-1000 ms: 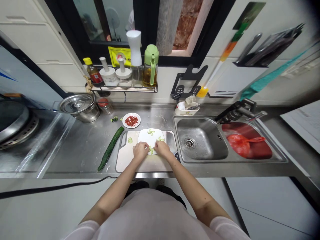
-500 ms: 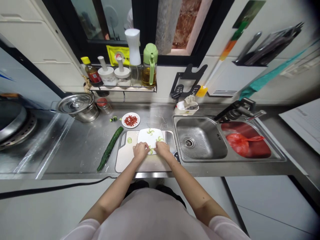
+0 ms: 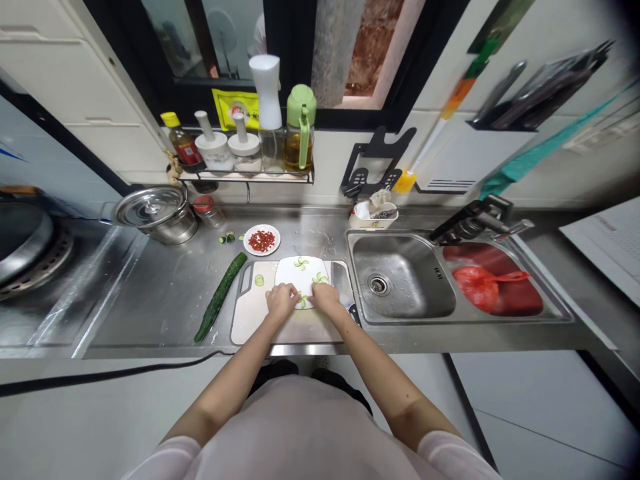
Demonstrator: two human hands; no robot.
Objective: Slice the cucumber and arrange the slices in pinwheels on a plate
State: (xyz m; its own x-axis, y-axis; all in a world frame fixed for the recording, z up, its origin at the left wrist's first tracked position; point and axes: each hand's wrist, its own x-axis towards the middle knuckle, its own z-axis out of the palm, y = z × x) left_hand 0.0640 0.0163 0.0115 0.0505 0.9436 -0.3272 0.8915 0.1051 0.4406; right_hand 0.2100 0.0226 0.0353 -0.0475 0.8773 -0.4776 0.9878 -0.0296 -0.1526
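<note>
At the near side of the squarish white plate (image 3: 289,272), the left hand (image 3: 283,301) and right hand (image 3: 325,297), both half-curled, flank cucumber slices (image 3: 303,303) lying on it, whether pinching any I cannot tell, with a whole cucumber (image 3: 220,298) to the plate's left.

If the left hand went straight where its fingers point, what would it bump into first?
Probably the nearest cucumber slices on the white plate, just ahead of the left hand, though depth is unclear and it may be touching them.
</note>
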